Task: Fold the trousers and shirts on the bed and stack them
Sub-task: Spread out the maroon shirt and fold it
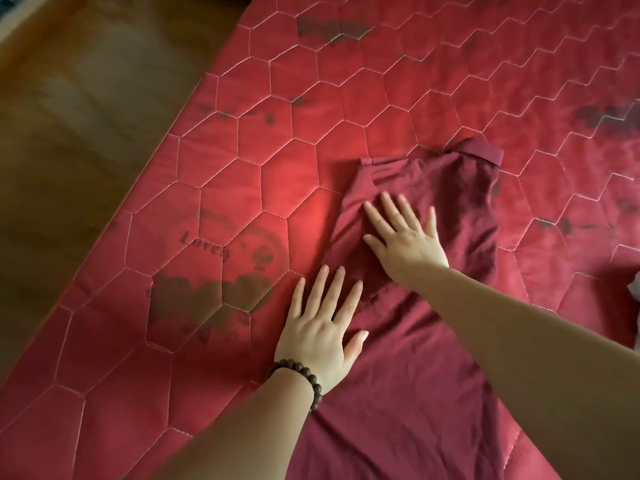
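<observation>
A dark maroon shirt (415,375) lies flat on the red quilted bed (263,147), its collar (479,152) at the far end and a sleeve folded in over the body. My right hand (403,232) lies flat with spread fingers on the folded upper part of the shirt. My left hand (322,323), with a bead bracelet on the wrist, lies flat at the shirt's left edge; its thumb touches the cloth and its fingers rest on the quilt.
The bed's left edge runs diagonally, with brown wooden floor (69,116) beyond it. A bit of pale cloth (633,285) shows at the right frame edge. Dark printed patches and a round stamp mark the quilt.
</observation>
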